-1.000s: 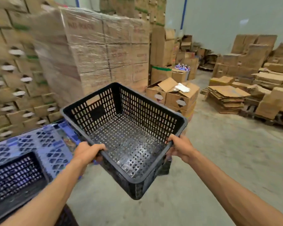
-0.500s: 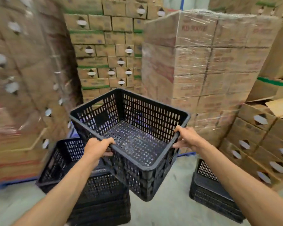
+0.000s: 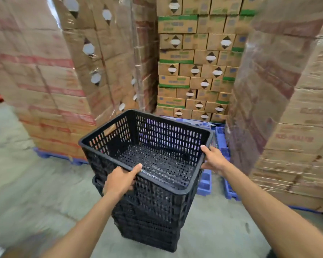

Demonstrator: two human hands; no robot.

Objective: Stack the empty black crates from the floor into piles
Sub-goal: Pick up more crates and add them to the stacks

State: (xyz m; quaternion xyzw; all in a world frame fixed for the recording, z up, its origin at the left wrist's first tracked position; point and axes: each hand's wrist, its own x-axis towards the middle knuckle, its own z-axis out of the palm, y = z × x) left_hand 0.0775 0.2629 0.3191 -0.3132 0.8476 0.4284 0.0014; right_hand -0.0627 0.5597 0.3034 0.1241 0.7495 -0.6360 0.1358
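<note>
- Plainly, the empty black perforated plastic crate (image 3: 153, 151) looks stiff and light, its lattice walls rigid; the thick top rim is the sensible place to hold it.
- It sits over the pile of black crates (image 3: 149, 226) on the concrete floor (image 3: 35, 192), slightly skewed; whether it has fully nested I cannot tell.
- Left hand (image 3: 120, 180) is curled over the near rim.
- Right hand (image 3: 213, 160) rests at the right rim, fingers loosely spread, perhaps not gripping.
</note>
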